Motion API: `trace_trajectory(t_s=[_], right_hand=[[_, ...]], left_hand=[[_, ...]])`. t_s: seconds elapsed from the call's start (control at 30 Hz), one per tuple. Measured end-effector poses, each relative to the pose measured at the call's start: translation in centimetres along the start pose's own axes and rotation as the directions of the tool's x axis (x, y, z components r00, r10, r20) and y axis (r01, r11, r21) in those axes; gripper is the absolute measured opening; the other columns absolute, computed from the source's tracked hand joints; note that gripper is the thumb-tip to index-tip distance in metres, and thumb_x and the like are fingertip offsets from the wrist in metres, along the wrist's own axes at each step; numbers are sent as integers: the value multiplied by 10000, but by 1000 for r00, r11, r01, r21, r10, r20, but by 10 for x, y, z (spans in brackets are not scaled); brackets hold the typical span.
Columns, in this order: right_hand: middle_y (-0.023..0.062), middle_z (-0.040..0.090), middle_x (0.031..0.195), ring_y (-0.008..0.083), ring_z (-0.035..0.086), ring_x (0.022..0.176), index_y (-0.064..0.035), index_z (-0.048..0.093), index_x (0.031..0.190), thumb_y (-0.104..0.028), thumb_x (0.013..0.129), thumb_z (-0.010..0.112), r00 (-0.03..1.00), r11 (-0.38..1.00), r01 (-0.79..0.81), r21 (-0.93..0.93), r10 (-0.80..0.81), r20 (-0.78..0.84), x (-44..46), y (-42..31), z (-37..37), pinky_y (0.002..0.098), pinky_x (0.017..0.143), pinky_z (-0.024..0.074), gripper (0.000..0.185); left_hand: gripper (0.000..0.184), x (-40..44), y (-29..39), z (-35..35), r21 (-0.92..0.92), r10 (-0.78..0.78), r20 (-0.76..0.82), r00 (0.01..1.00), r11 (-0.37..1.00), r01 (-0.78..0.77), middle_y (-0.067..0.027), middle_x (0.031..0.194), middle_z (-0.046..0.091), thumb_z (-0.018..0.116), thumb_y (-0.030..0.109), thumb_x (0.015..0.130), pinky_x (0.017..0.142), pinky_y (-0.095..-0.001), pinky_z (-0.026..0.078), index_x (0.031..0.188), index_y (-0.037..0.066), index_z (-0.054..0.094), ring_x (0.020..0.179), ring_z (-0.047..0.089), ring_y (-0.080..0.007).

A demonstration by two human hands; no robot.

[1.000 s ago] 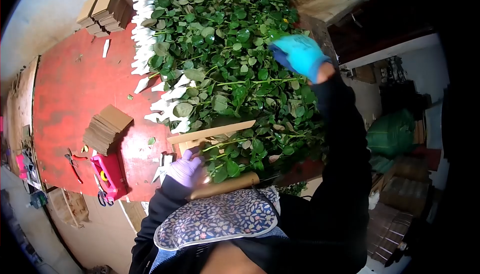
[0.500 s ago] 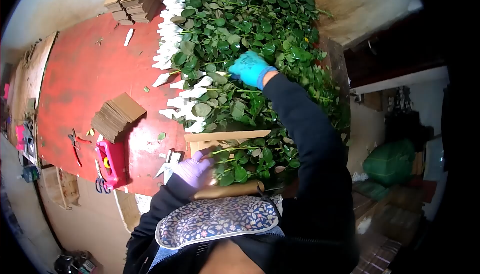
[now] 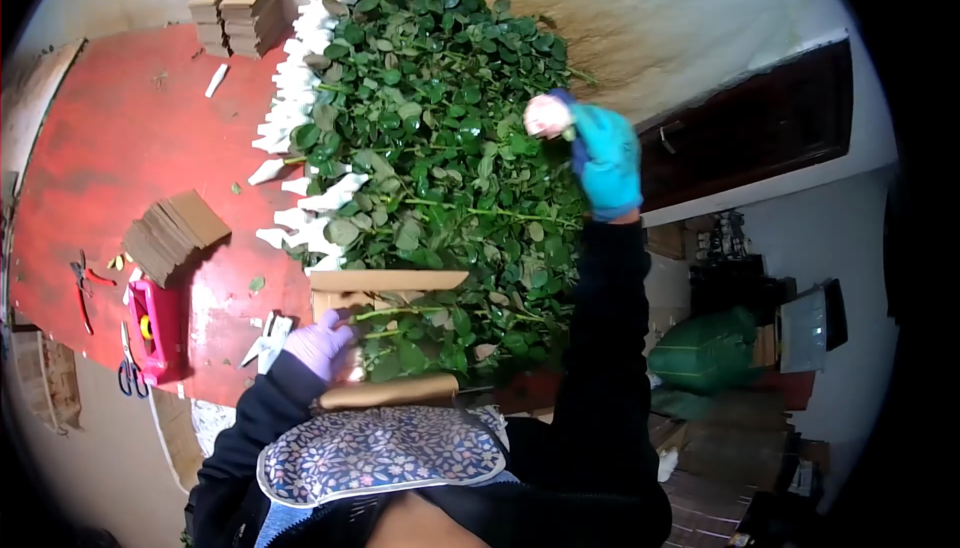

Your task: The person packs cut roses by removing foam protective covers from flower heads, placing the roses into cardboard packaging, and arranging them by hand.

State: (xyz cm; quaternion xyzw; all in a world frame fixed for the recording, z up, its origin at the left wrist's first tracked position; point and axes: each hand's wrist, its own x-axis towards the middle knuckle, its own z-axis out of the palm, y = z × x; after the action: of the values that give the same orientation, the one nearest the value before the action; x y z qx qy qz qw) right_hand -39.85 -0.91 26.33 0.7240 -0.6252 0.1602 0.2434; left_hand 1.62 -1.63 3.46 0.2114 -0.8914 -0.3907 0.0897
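As a pale-pink rose [image 3: 547, 117] was clamped by the teal-gloved right hand [image 3: 608, 160], leafy green stems [image 3: 408, 316] were flanked by the purple-gloved left hand [image 3: 319, 346], fingers unclear.

The right glove [image 3: 607, 158] is turquoise, left glove [image 3: 318, 345] lilac, and floral cloth [image 3: 385, 454] navy.

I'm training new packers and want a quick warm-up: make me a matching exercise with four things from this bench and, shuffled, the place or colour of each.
Things
1. Left hand
2. Pale bloom
3. White sleeves
4. Holder with a yellow roll

Places and colours
A. At the left ends of the leafy stems
B. Bright pink, near the front edge of the red table
C. At the fingers of the turquoise-gloved right hand
D. In a purple glove

Right pairs: 1-D, 2-C, 3-A, 4-B
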Motion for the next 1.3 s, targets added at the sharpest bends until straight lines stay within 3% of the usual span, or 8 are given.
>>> trace_trajectory(t_s=[0.2,0.33,0.4,0.47,0.6,0.87,1.07,1.3], right_hand=[[106,684,989,213,641,899,-17,655,934,-14,870,521,985,949,-91,302,130,-113,10,-49,-42,324,814,493,149],[60,652,815,286,624,756,-96,658,897,-27,775,594,942,929,220,297,-282,184,-17,-131,-2,399,670,476,154],[38,570,747,243,587,654,-129,611,1231,-117,773,615,803,915,204,347,-360,475,-36,-169,30,404,618,451,459],[55,617,799,251,626,732,-124,609,1227,-126,798,591,684,890,232,393,-436,585,-62,-192,60,401,612,463,430],[101,657,873,294,644,775,-127,617,1214,-105,810,589,675,864,109,492,-428,601,-98,-211,107,421,659,503,405],[136,674,1019,349,641,912,-91,650,1082,-135,854,607,646,687,-253,681,-404,648,-113,-199,141,448,748,530,237],[171,672,981,379,636,866,-84,657,1084,-156,879,635,528,634,-401,661,-429,733,-113,-203,140,449,748,515,218],[142,678,935,362,640,838,-101,631,1155,-207,876,663,731,572,-418,706,-250,635,-91,-232,111,447,727,500,300]], left_hand=[[232,2,-16,6,-2,-28,-7,1000,1000,28,-160,1138,555,611,70,836,695,-393,532,1068,75,610,796,637,-351],[327,3,-39,22,-188,-18,-104,994,982,-2,-158,1087,567,635,35,836,729,-371,526,1158,65,594,854,631,-323],[360,6,-24,5,-125,-113,-77,991,987,103,-143,1059,586,635,31,846,744,-358,529,1198,43,559,865,639,-290],[407,8,-35,15,-302,-177,-75,981,942,146,-176,1092,602,638,89,844,789,-405,534,1237,83,533,913,639,-365],[465,12,-32,6,-333,-171,-58,984,932,142,-118,1087,666,609,62,869,821,-326,554,1321,95,507,967,683,-234],[803,5,-27,-5,-287,-40,-108,993,958,8,-152,1257,545,747,163,789,885,-339,524,1483,113,347,1055,630,-273],[400,9,-19,8,-649,-63,-166,984,758,-61,-98,1100,610,670,74,896,855,-312,512,1277,51,549,977,623,-191],[154,6,-14,13,-839,-284,-38,958,530,124,-30,995,614,602,146,979,752,-247,492,1087,39,577,830,577,-73]])
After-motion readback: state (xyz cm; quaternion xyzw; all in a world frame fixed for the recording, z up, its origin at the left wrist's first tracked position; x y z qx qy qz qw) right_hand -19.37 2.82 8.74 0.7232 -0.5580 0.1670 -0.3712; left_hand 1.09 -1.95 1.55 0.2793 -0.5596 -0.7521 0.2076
